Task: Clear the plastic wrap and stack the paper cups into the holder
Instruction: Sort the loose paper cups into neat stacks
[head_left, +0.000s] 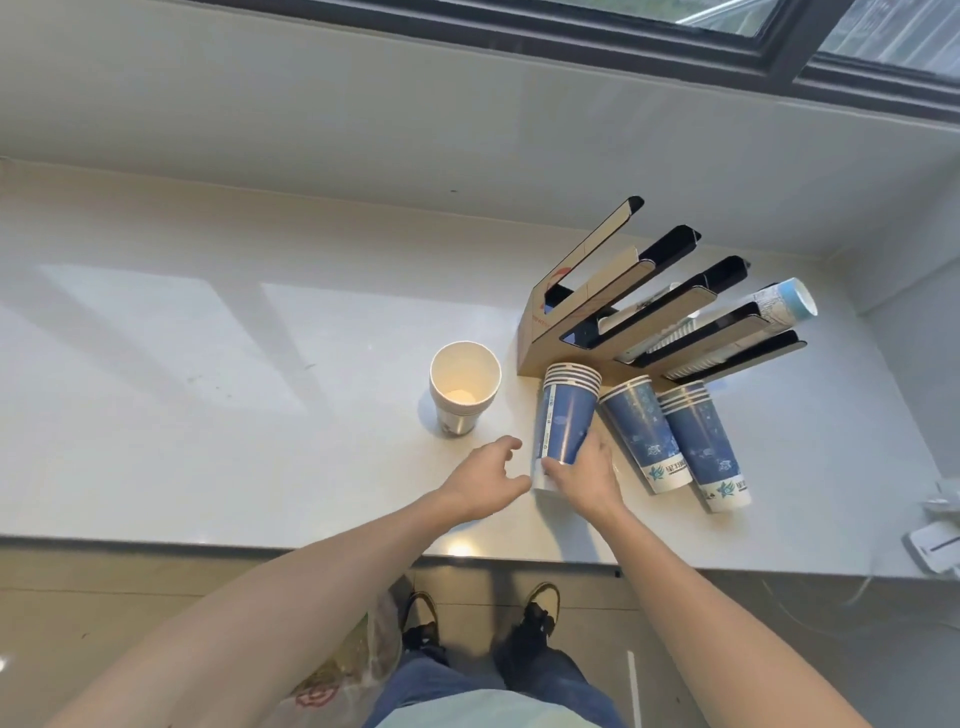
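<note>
Three short stacks of blue paper cups lie on their sides on the white counter, rims toward the holder. My right hand (587, 475) grips the base of the left stack (566, 415). The middle stack (641, 431) and the right stack (701, 441) lie beside it, untouched. My left hand (485, 480) hovers just left of the held stack, fingers apart and holding nothing. The slotted cup holder (582, 312), black and tan, rests behind the stacks; some slots hold white cups and lids, and a blue cup stack (784, 306) sticks out of one slot. No plastic wrap shows on the cups.
An upright stack of white cups (464, 387) stands left of the holder. White devices with a cable (935, 540) lie at the counter's right edge. A plastic bag (343, 675) hangs below by my legs. The wall and window ledge close off the back.
</note>
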